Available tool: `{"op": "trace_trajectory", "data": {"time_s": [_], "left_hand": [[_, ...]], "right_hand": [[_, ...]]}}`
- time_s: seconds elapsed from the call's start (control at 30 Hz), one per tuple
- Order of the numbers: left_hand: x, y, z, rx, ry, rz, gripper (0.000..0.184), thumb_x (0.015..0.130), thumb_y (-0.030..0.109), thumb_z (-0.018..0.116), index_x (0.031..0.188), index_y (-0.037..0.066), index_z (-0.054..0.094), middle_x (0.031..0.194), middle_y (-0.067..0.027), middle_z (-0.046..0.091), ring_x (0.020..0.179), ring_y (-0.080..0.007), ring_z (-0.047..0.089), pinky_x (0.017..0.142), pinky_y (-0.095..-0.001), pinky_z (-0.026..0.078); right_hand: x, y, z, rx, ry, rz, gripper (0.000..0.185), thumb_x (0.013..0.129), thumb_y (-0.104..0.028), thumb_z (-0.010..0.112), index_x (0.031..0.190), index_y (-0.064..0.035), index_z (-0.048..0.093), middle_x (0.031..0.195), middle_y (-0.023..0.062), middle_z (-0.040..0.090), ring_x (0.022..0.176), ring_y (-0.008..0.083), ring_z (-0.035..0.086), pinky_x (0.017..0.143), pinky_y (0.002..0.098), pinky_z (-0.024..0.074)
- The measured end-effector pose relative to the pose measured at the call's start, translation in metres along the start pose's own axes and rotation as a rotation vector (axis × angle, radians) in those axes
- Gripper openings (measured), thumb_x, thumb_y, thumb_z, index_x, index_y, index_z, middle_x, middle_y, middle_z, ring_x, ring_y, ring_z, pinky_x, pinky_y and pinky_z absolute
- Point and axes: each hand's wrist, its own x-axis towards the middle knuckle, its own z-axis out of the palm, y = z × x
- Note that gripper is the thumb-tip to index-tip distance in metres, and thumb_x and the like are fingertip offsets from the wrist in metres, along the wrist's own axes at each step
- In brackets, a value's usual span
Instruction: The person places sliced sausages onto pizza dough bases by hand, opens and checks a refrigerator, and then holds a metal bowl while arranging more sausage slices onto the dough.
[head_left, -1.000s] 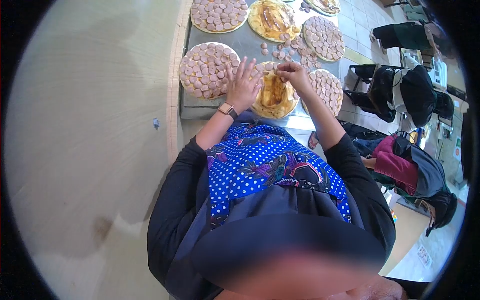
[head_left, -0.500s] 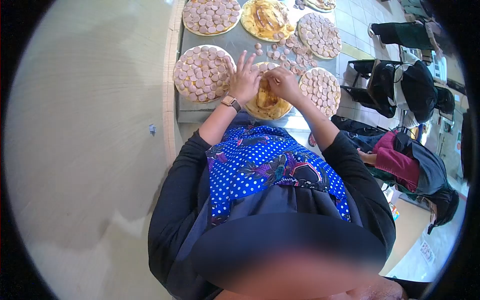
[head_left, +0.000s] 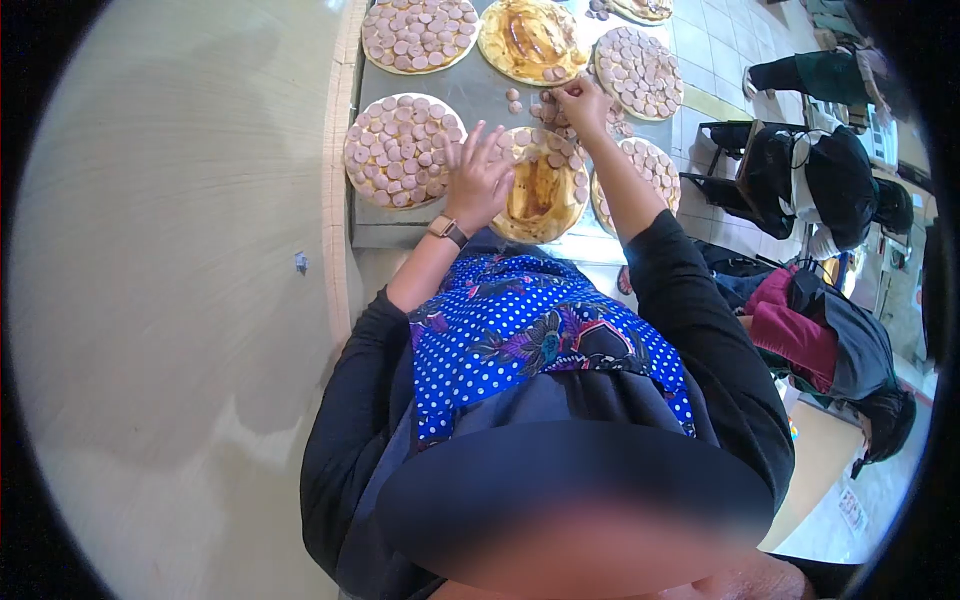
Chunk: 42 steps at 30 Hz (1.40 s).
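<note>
A partly topped pizza base (head_left: 537, 205) lies in front of me, smeared with sauce, with sausage slices along its far edge and right side. My left hand (head_left: 480, 182) rests at the left edge of that base, fingers spread, with nothing in it. Over a pile of loose sausage slices (head_left: 553, 112) beyond the base is my right hand (head_left: 584, 102), its fingers drawn together. What sits between those fingertips is too small to make out. To the left is a pizza covered with sausage slices (head_left: 400, 150); another covered pizza (head_left: 650, 172) lies partly under my right forearm.
Farther back on the metal table (head_left: 440, 92) are a covered pizza (head_left: 418, 32), a sauced base (head_left: 532, 38) and another covered pizza (head_left: 640, 72). A wall (head_left: 180, 250) runs along the left. Several people, one in a red top (head_left: 795, 330), are on the right.
My right hand has moved from the base away to the loose sausage slices. My left hand has shifted slightly left and toward me, uncovering more of the base.
</note>
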Motion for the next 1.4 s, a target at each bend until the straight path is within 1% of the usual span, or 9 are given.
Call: {"op": "trace_trajectory", "data": {"time_s": [0.17, 0.27, 0.33, 0.47, 0.67, 0.73, 0.87, 1.07, 1.4], "left_hand": [[-0.030, -0.015, -0.021, 0.022, 0.153, -0.130, 0.015, 0.081, 0.017, 0.070, 0.096, 0.019, 0.073, 0.141, -0.0056, 0.052, 0.139, -0.0316, 0.035, 0.117, -0.0632, 0.007], [-0.043, -0.019, -0.031, 0.060, 0.175, -0.180, 0.014, 0.080, 0.016, 0.071, 0.094, 0.018, 0.073, 0.138, -0.0058, 0.053, 0.140, -0.0312, 0.036, 0.116, -0.0629, 0.008], [-0.049, -0.020, -0.033, 0.056, 0.163, -0.193, 0.014, 0.081, 0.016, 0.071, 0.094, 0.017, 0.072, 0.137, -0.0059, 0.054, 0.141, -0.0314, 0.035, 0.116, -0.0628, 0.008], [-0.054, -0.022, -0.028, 0.073, 0.150, -0.161, 0.018, 0.080, 0.017, 0.069, 0.098, 0.017, 0.071, 0.138, -0.0072, 0.051, 0.141, -0.0328, 0.032, 0.114, -0.0679, 0.008], [-0.046, -0.014, -0.020, 0.137, 0.038, -0.129, 0.025, 0.083, 0.021, 0.068, 0.108, 0.019, 0.070, 0.146, -0.0077, 0.045, 0.146, -0.0330, 0.026, 0.116, -0.0664, 0.003], [-0.039, -0.011, -0.015, 0.162, -0.012, -0.123, 0.035, 0.088, 0.030, 0.065, 0.122, 0.021, 0.067, 0.153, -0.0079, 0.037, 0.148, -0.0323, 0.020, 0.114, -0.0682, 0.000], [-0.036, -0.013, -0.006, 0.227, -0.053, -0.107, 0.039, 0.088, 0.036, 0.065, 0.124, 0.019, 0.066, 0.155, -0.0064, 0.034, 0.149, -0.0290, 0.017, 0.114, -0.0709, 0.002], [-0.035, -0.012, -0.008, 0.244, -0.083, -0.111, 0.039, 0.089, 0.039, 0.064, 0.121, 0.016, 0.066, 0.156, -0.0070, 0.033, 0.149, -0.0282, 0.016, 0.113, -0.0724, 0.000], [-0.033, -0.010, -0.007, 0.246, -0.100, -0.097, 0.040, 0.089, 0.039, 0.064, 0.119, 0.013, 0.065, 0.154, -0.0081, 0.035, 0.149, -0.0291, 0.016, 0.113, -0.0713, -0.001]], "right_hand": [[-0.037, -0.018, -0.009, 0.255, -0.314, -0.056, 0.021, 0.082, -0.015, 0.077, 0.097, -0.0010, 0.072, 0.091, 0.0090, 0.073, 0.082, 0.0151, 0.068, 0.075, 0.0306, 0.0543], [-0.077, -0.039, -0.004, 0.316, -0.677, -0.145, 0.023, 0.083, -0.016, 0.075, 0.103, -0.0033, 0.073, 0.093, 0.0098, 0.074, 0.084, 0.0164, 0.069, 0.077, 0.0309, 0.0543], [-0.098, -0.053, 0.007, 0.296, -0.747, -0.228, 0.020, 0.082, -0.015, 0.073, 0.100, -0.0050, 0.073, 0.091, 0.0113, 0.073, 0.082, 0.0222, 0.070, 0.076, 0.0343, 0.0545], [-0.107, -0.051, 0.038, 0.087, -0.591, -0.556, 0.015, 0.080, -0.014, 0.071, 0.093, -0.0062, 0.073, 0.088, 0.0139, 0.069, 0.081, 0.0290, 0.068, 0.074, 0.0383, 0.0542], [-0.108, -0.068, 0.015, -0.126, -0.405, -0.512, 0.015, 0.079, -0.019, 0.071, 0.089, -0.0082, 0.070, 0.091, 0.0148, 0.066, 0.085, 0.0314, 0.066, 0.074, 0.0416, 0.0527], [-0.085, -0.055, 0.003, -0.022, -0.334, -0.410, 0.018, 0.080, -0.022, 0.072, 0.092, -0.0086, 0.070, 0.093, 0.0149, 0.066, 0.086, 0.0322, 0.066, 0.076, 0.0430, 0.0525], [-0.013, 0.012, -0.007, -0.192, 0.112, -0.232, 0.028, 0.087, -0.035, 0.067, 0.086, -0.0073, 0.071, 0.094, 0.0141, 0.067, 0.090, 0.0345, 0.065, 0.082, 0.0442, 0.0519], [0.005, 0.013, -0.016, -0.402, 0.126, -0.087, 0.029, 0.086, -0.036, 0.067, 0.094, -0.0089, 0.072, 0.102, 0.0144, 0.069, 0.093, 0.0329, 0.067, 0.082, 0.0438, 0.0523], [0.006, 0.029, -0.034, -0.166, -0.125, -0.031, 0.029, 0.080, -0.031, 0.073, 0.098, -0.0082, 0.074, 0.093, 0.0117, 0.073, 0.088, 0.0281, 0.069, 0.080, 0.0386, 0.0525]]}}
